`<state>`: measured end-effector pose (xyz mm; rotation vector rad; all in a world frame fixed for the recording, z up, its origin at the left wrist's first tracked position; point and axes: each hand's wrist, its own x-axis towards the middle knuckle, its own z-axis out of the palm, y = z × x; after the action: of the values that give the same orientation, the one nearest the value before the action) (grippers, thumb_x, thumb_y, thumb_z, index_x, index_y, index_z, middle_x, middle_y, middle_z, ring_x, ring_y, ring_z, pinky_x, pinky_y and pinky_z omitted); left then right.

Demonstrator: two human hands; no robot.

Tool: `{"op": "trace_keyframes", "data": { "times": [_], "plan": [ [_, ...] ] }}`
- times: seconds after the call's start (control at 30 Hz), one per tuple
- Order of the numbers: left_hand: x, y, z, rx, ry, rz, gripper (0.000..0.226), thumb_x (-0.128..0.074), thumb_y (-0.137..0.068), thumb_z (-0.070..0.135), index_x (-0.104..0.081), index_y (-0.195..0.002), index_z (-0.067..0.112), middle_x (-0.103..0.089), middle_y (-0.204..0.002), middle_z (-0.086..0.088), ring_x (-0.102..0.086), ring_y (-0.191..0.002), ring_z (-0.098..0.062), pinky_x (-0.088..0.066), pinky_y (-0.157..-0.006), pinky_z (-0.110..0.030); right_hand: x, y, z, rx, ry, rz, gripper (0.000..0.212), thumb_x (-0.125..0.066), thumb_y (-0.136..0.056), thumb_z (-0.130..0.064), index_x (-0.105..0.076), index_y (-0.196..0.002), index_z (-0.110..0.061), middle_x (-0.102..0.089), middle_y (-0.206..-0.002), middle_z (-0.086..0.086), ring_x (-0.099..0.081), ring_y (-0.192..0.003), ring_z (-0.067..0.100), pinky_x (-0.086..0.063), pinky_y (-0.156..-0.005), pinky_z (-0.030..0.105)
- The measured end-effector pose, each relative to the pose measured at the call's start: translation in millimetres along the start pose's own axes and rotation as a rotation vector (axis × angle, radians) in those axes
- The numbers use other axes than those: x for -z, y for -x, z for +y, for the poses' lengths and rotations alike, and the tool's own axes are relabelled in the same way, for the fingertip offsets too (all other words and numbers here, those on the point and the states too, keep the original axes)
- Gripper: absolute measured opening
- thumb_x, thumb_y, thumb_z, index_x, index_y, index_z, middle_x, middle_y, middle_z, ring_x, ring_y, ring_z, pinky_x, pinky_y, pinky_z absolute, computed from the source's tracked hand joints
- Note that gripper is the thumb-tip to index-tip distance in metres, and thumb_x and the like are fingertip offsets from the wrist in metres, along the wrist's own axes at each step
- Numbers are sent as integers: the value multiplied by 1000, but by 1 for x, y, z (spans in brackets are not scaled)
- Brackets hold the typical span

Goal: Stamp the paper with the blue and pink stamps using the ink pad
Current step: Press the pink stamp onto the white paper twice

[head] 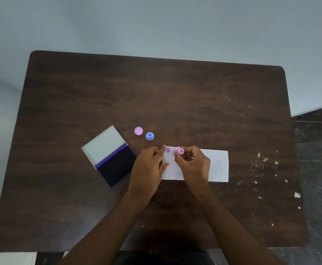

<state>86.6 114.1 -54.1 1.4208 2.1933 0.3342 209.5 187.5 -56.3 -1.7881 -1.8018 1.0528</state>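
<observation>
A white paper [216, 166] lies on the dark wooden table [156, 96] and bears one purple stamp mark [167, 149] near its far left corner. My right hand [193, 164] pinches the pink stamp [179, 150] just right of that mark, tilted over the paper. My left hand [148, 165] rests flat on the paper's left edge, fingers spread. The blue stamp [149, 136] stands upright on the table beyond the paper. The ink pad [116, 165] lies open to the left, its white lid [103, 145] folded back.
A round pink cap [138, 130] lies on the table beside the blue stamp. White specks and scuffs mark the table's right side [261, 165]. A pale wall runs behind the table's far edge.
</observation>
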Motion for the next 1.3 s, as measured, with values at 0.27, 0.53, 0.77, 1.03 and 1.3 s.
{"op": "trace_keyframes", "data": {
  "times": [0.27, 0.53, 0.77, 1.03, 1.3],
  "plan": [
    [-9, -9, 1, 62, 44, 13, 57, -70, -82, 39, -54, -134, 23, -56, -127, -3, -48, -111, -15, -32, -88, -15, -8, -1, 6, 65, 26, -23, 18, -77, -77, -33, -61, -81, -24, -62, -76, -13, -56, -60, 0, -39, -58, -3],
    [-9, -12, -1, 76, 83, 8, 57, -70, -82, 40, -53, -135, 27, -54, -127, -3, -46, -111, -15, -33, -88, -16, -13, -1, 4, 59, 62, -16, 19, -77, -76, -33, -63, -81, -19, -65, -76, -10, -54, -55, 1, -38, -57, -3],
    [-12, -13, -2, 94, 84, 15, 55, -71, -80, 40, -57, -132, 25, -55, -123, -3, -45, -105, -13, -33, -85, -15, -14, -2, 5, 57, 76, -21, 20, -78, -76, -32, -63, -80, -20, -65, -74, -10, -56, -56, 2, -39, -55, -2],
    [-11, -13, 0, 113, 79, 12, 55, -71, -81, 38, -56, -132, 26, -55, -123, -3, -44, -105, -13, -33, -85, -15, -15, -3, 2, 35, 120, -28, 24, -78, -74, -34, -56, -79, -28, -60, -74, -14, -55, -55, 3, -36, -46, 1],
    [-9, -13, -1, 103, 97, 19, 55, -72, -80, 38, -57, -131, 25, -56, -118, -3, -42, -100, -10, -32, -81, -16, -14, -4, -6, 37, 164, -55, 25, -77, -76, -32, -52, -73, -28, -54, -67, -16, -52, -50, 5, -29, -46, 2]
  ]
}}
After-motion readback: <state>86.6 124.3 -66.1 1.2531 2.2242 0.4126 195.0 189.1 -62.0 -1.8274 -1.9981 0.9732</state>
